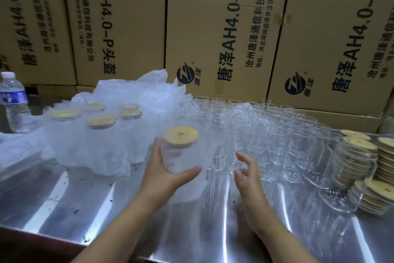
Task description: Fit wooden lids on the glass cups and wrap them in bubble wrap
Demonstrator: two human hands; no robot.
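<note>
Your left hand [162, 169] grips the cup [181, 156] from the side, thumb across its lower front. The cup is clear glass, sheathed in cloudy bubble wrap [187, 188] and capped by a round, pale wooden lid [181, 136] with a small centre hole. You hold it just above the middle of the shiny steel tabletop [85, 198].

At the left edge stands one clear plastic bottle [15, 102] with a white cap and blue label. Beside it sits a crumpled heap of wrapped cups [89, 145]; five wooden lids show through it.

Right of the held cup, your right hand [247, 169] hovers with fingers loosely curled, apart from the cup and grasping nothing I can see.

Behind it, bare glass cups [266, 134] stand in close rows, too many and too blurred to count. Near the right edge, flat wooden discs [386, 156] rise in several ribbed stacks, one stack inside a glass [351, 166].

Printed cardboard boxes [223, 28] wall the back edge.
</note>
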